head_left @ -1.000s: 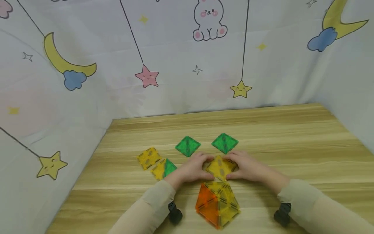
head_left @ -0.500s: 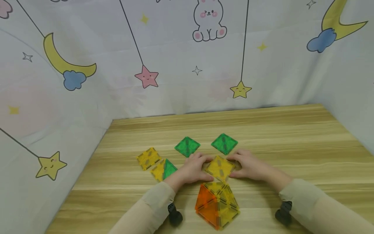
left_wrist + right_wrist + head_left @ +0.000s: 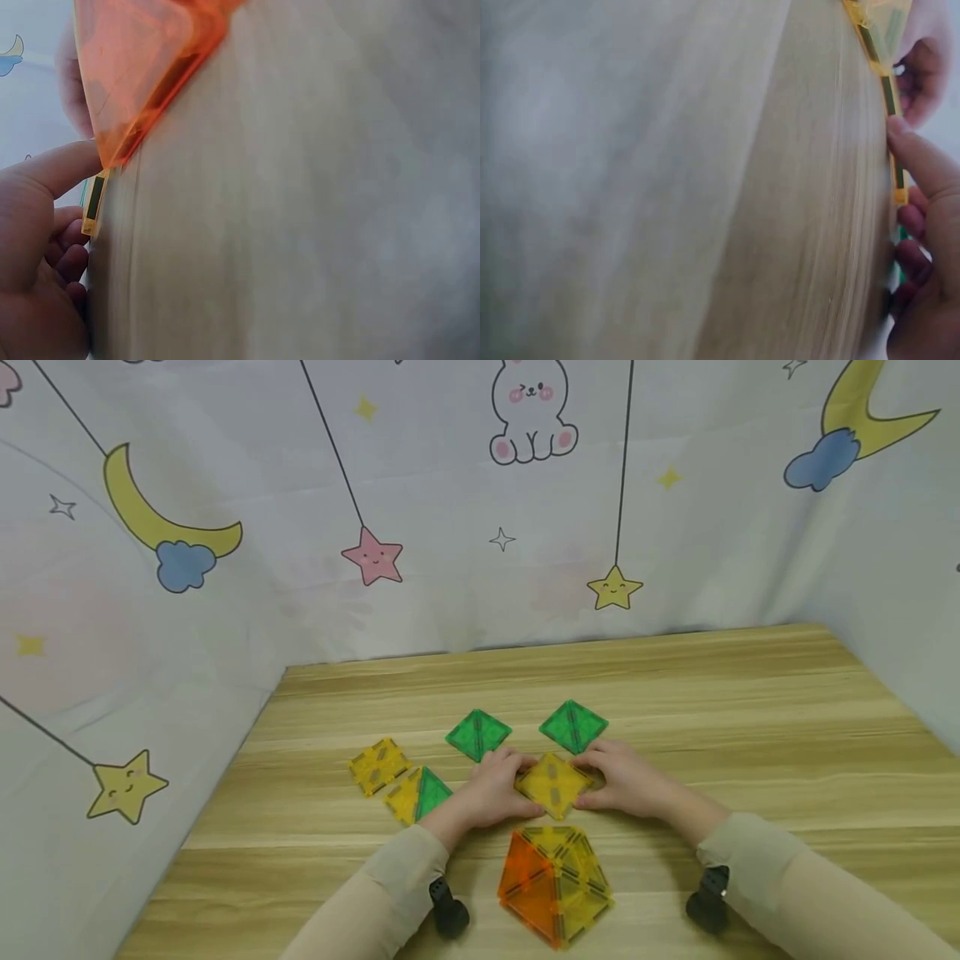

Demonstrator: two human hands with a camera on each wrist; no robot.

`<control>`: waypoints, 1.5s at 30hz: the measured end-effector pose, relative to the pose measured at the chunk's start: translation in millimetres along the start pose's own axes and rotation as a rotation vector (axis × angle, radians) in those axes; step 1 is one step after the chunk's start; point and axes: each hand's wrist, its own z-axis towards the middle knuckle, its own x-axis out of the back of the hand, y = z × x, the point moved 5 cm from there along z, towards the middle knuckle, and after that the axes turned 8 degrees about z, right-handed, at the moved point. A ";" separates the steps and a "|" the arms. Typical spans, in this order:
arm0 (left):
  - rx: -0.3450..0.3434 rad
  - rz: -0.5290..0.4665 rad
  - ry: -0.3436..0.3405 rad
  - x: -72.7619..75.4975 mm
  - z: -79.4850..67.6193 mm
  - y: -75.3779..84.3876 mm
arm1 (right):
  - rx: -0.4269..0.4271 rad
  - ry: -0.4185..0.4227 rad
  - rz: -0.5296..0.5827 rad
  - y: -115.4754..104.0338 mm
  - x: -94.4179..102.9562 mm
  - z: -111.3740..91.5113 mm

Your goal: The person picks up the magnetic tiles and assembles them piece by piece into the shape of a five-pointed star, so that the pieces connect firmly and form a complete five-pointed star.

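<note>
A yellow diamond of magnetic tiles [image 3: 553, 785] lies flat on the table between both hands. My left hand [image 3: 491, 789] holds its left corner, with thumb in front and fingers behind. At the right corner, my right hand [image 3: 626, 779] grips it the same way. In the right wrist view, the thumb presses the diamond's edge [image 3: 897, 176], fingers curled beneath. Just in front stands a low faceted dome of orange and yellow magnetic tiles [image 3: 582, 893]. Its orange side [image 3: 142, 67] fills the top of the left wrist view.
Two green tile diamonds [image 3: 478, 735] [image 3: 574, 727] lie behind my hands. To the left are a yellow tile piece [image 3: 380, 767] and a yellow-and-green one [image 3: 433, 793], partly behind my left wrist. A printed cloth [image 3: 480, 610] hangs along the table's back edge.
The yellow diamond has shifted left and slightly away from the dome. My right hand drew back a little, then came left and closed on the diamond. The dome has stayed in place.
</note>
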 end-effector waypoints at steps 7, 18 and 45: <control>0.003 -0.018 -0.004 2.8 -0.1 -2.9 | -0.015 -0.002 0.007 -0.7 -1.2 4.4; 0.002 -0.132 0.042 1.9 -3.7 -7.1 | -0.030 -0.007 0.106 -0.8 -4.9 7.0; 0.010 -0.569 0.113 12.5 -3.1 -16.3 | -0.189 0.017 0.721 -3.2 -2.7 19.8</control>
